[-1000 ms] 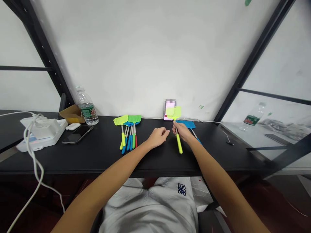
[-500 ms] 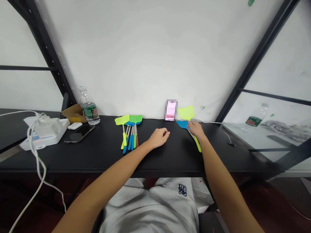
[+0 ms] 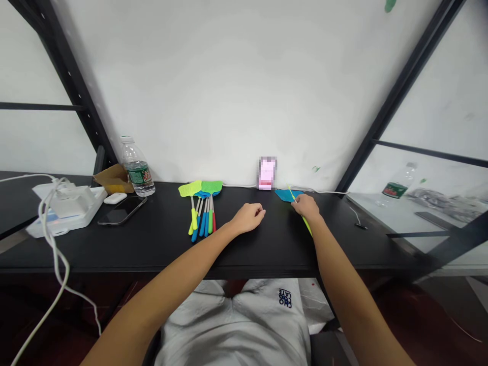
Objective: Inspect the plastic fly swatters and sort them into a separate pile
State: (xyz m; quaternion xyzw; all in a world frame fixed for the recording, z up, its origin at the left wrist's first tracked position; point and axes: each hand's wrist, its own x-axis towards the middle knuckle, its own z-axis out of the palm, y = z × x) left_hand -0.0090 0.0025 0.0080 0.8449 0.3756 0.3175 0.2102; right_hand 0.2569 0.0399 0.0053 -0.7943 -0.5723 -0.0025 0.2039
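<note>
My right hand [image 3: 306,207] grips a yellow-green fly swatter, whose head [image 3: 291,193] now shows nearly edge-on and whose handle [image 3: 307,226] sticks out below the hand. Just beneath and left of these fingers lies a blue fly swatter [image 3: 286,195]; my hand hides its shaft. My left hand [image 3: 248,218] rests on the black desk with the fingers curled in, and nothing shows in them. To its left, several fly swatters lie in a bunch, with a yellow-green one [image 3: 189,189] and a green one [image 3: 212,187] on top and blue heads partly covered beneath.
A blurred phone [image 3: 267,173] leans against the wall. At the left stand a water bottle [image 3: 139,173], a cardboard box [image 3: 114,178], a dark phone [image 3: 122,210], a white case [image 3: 115,198] and a power strip [image 3: 86,213] with cables. A small cable end [image 3: 360,225] lies at right.
My right hand has turned the yellow-green swatter, so its head went from flat-on to edge-on. My left hand has stayed in place. The view has shifted slightly.
</note>
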